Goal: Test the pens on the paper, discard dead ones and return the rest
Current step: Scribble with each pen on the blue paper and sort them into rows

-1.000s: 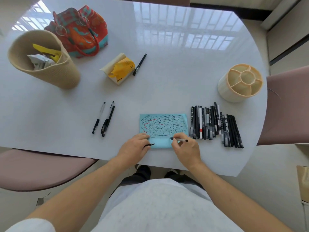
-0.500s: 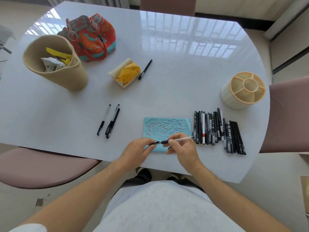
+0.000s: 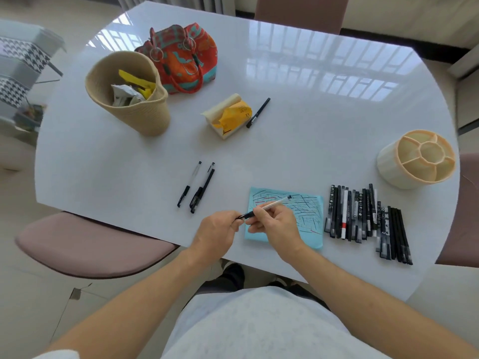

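A clear-barrelled pen (image 3: 274,204) is held over the left edge of the scribbled blue paper (image 3: 308,213). My right hand (image 3: 274,224) grips its barrel. My left hand (image 3: 217,233) pinches the black cap at the pen's tip end. A row of several black and white pens (image 3: 363,216) lies right of the paper. Two pens (image 3: 197,186) lie apart on the left. One black pen (image 3: 258,112) rests further back. The cream divided pen holder (image 3: 417,159) stands at the far right.
A woven basket (image 3: 129,99) with crumpled paper stands at back left, beside an orange patterned bag (image 3: 186,58). A yellow tissue pack (image 3: 228,116) lies mid-table. Pink chairs (image 3: 85,244) flank the white table (image 3: 311,125).
My right hand lifted the pen off the paper and turned it sideways. My left hand brought the cap to the tip. The camera view shifted left.
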A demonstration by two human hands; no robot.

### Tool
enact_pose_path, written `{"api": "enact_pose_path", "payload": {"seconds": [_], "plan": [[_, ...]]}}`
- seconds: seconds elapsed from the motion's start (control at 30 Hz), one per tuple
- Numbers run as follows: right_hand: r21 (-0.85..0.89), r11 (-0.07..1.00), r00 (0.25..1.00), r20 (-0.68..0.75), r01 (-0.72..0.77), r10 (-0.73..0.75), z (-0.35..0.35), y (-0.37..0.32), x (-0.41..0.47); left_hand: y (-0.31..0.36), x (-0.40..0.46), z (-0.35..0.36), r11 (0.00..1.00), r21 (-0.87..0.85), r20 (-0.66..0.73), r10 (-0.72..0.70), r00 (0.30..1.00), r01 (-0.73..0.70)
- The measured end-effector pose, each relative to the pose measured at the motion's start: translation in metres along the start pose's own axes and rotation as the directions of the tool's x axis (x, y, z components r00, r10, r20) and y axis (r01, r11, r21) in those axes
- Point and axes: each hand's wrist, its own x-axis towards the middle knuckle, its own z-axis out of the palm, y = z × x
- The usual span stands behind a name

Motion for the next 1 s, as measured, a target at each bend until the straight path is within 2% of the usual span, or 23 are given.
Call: {"api": "enact_pose_path", "payload": {"seconds": [0.17, 0.23, 0.3, 0.4, 0.57, 0.7, 0.8, 0.9, 1.0], "plan": [[-0.042, 0.996, 0.995, 0.052, -0.084, 0.086, 0.034, -0.008, 0.022, -0.024, -0.001, -0.014, 0.995, -0.026, -0.056, -0.093, 0.994, 0.091], [-0.093, 0.989, 0.986, 0.114, -0.112, 0.123, 0.042, -0.016, 0.038, -0.035, 0.005, -0.022, 0.983, -0.062, -0.067, -0.174, 0.982, 0.170], [-0.116, 0.987, 0.986, 0.108, -0.112, 0.124, 0.045, -0.031, 0.066, -0.051, 0.016, -0.032, 0.960, -0.073, -0.112, -0.275, 0.955, 0.269], [-0.169, 0.985, 0.998, -0.049, -0.047, 0.039, 0.037, -0.062, 0.123, -0.081, 0.033, -0.051, 0.920, -0.032, -0.166, -0.390, 0.906, 0.391], [-0.397, 0.917, 0.956, -0.282, -0.045, -0.075, 0.023, -0.108, 0.215, -0.121, 0.049, -0.060, 0.876, 0.166, -0.114, -0.438, 0.892, 0.452], [-0.565, 0.818, 0.923, -0.363, -0.108, -0.128, 0.020, -0.128, 0.271, -0.133, 0.060, -0.056, 0.809, 0.351, -0.026, -0.494, 0.869, 0.471], [-0.729, 0.663, 0.920, -0.358, -0.171, -0.157, 0.021, -0.131, 0.297, -0.136, 0.062, -0.056, 0.734, 0.485, 0.011, -0.550, 0.835, 0.476], [-0.820, 0.542, 0.929, -0.324, -0.183, -0.178, 0.022, -0.130, 0.306, -0.140, 0.058, -0.055, 0.719, 0.493, 0.026, -0.575, 0.818, 0.490], [-0.847, 0.500, 0.940, -0.298, -0.180, -0.166, 0.019, -0.130, 0.306, -0.141, 0.048, -0.056, 0.756, 0.409, 0.007, -0.562, 0.827, 0.511]]}}
